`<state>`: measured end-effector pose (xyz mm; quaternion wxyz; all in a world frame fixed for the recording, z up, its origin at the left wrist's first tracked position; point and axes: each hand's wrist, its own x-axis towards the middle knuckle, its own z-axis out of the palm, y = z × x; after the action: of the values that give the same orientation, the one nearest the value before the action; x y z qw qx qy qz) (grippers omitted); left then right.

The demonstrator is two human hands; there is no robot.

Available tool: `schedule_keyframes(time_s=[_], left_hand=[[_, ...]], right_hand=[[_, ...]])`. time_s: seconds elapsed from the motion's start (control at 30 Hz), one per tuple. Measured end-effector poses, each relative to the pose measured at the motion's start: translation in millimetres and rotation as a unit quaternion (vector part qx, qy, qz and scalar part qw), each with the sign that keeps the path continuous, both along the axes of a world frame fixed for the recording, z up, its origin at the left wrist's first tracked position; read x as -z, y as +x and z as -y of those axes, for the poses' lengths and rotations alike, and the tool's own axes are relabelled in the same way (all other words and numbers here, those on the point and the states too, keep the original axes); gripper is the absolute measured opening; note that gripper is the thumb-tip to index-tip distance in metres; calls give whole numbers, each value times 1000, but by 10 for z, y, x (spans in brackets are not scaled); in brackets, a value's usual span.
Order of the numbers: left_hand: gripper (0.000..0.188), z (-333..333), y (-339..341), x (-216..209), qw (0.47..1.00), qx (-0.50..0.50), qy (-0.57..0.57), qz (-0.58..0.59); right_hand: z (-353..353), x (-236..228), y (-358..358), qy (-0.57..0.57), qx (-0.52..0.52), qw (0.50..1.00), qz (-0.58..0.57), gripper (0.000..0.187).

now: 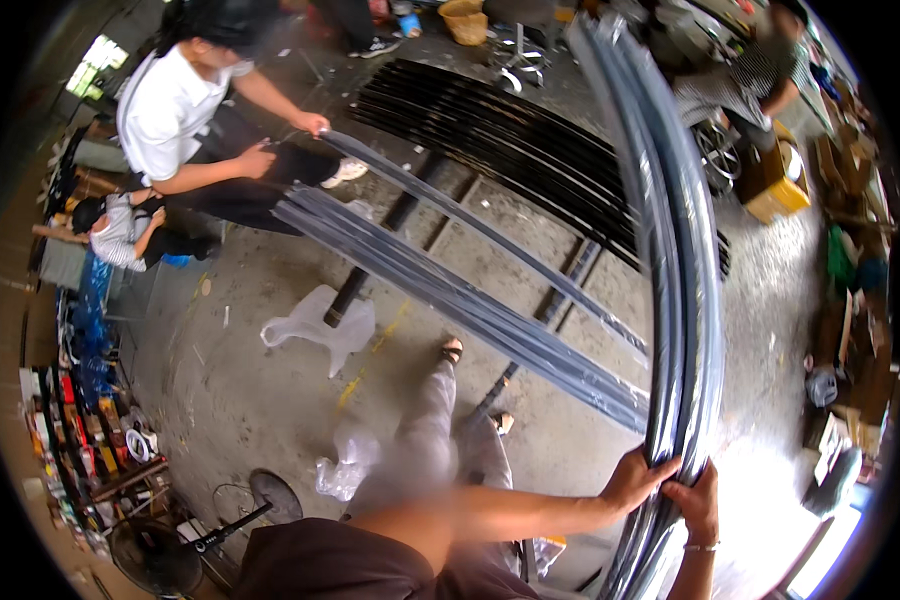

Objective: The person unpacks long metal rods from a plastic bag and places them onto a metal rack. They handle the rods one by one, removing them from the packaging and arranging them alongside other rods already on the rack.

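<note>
My left hand (637, 483) and my right hand (699, 500), side by side, are closed around a bundle of long dark bars in clear plastic film (682, 330). This bundle rises from my hands toward the far side, bowed by the lens. Left of it, a group of film-wrapped bars (480, 305) lies across dark supports (402, 212). Beyond that group runs a single wrapped bar (490, 228), whose far left end is held by a co-worker in a white shirt (170, 110).
Many bare black bars (490, 130) lie in rows beyond. Clear plastic sheets (325, 325) are on the floor by my feet. A standing fan (160, 555) is at lower left, a yellow carton (778, 190) at far right. Another person (750, 85) sits at the far right.
</note>
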<state>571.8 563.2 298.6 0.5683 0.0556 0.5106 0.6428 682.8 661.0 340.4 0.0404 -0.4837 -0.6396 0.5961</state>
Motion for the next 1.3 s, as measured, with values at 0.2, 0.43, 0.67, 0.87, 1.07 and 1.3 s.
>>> schedule_keyframes(time_s=[0.2,0.43,0.67,0.87,1.07,1.3], left_hand=[[28,-323,224,-185,993,73,62,-71],[23,-864,640,-423,966,121,151,-170],[24,-1666,673,-840,899,283,129,-308],[17,-2012,1144,-901,890,297,126,-321],[14,-2661,1591,-996,778,328,121,-523],[25,-3015,1484,-1016,586,521,134,-606]], right_hand=[[41,-88,366,26,121,990,-75,61],[-17,-159,885,56,255,951,-166,51],[-341,-208,1040,89,350,898,-250,40],[-493,26,1633,83,487,837,-235,37],[-837,-90,1697,63,495,827,-258,39],[-869,16,1222,21,502,790,-352,46]])
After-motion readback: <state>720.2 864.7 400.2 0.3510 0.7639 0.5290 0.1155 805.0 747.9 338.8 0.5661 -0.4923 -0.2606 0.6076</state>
